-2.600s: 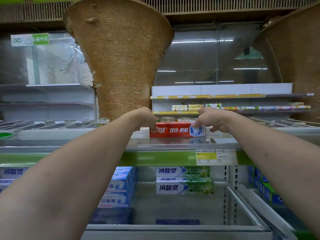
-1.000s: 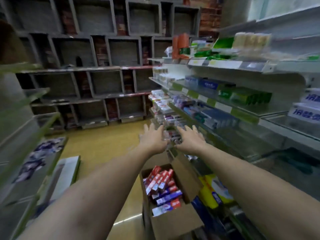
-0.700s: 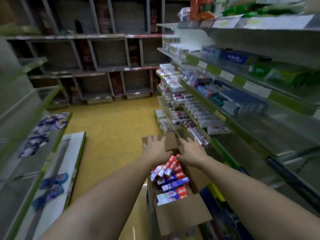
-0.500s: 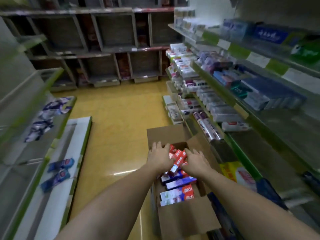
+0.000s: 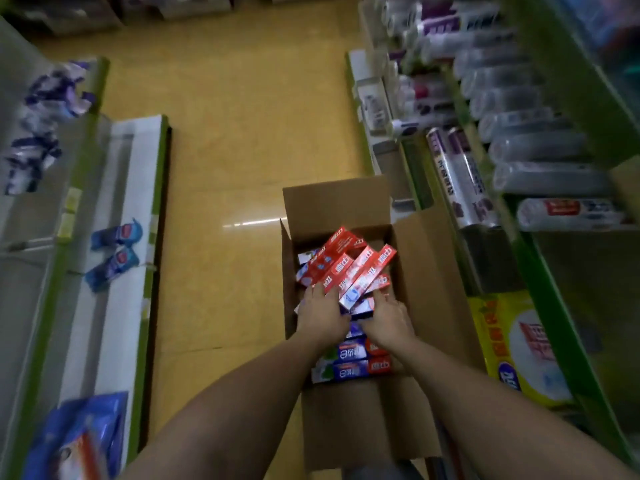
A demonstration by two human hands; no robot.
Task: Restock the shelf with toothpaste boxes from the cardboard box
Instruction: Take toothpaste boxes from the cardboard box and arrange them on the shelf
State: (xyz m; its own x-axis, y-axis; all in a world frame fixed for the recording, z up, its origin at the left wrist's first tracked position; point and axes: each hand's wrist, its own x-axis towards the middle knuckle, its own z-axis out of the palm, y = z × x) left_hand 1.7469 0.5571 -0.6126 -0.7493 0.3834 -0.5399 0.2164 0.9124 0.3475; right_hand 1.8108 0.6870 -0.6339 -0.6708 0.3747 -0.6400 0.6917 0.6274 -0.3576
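An open cardboard box (image 5: 346, 202) stands on the floor beside the right-hand shelf (image 5: 554, 289). Several red toothpaste boxes (image 5: 346, 263) lie jumbled in its far half, and blue and white toothpaste boxes (image 5: 349, 368) lie flat in its near half. Both my hands are inside the box. My left hand (image 5: 320, 313) rests with its fingers spread on the near ends of the red boxes. My right hand (image 5: 389, 318) sits close beside it, thumb against a red and white box (image 5: 362, 284); its fingers are hidden behind its back.
The right shelf carries rolls of wrapped goods (image 5: 460, 181), with a yellow pack (image 5: 519, 344) lower down. Across the aisle, a low white shelf (image 5: 135, 188) holds blue packets (image 5: 114, 251). Yellow floor (image 5: 242, 133) runs between the two.
I turned from the upper shelf, where both hands set a red toothpaste box, down to the cardboard box. Both hands dropped into it and now sit on the red boxes.
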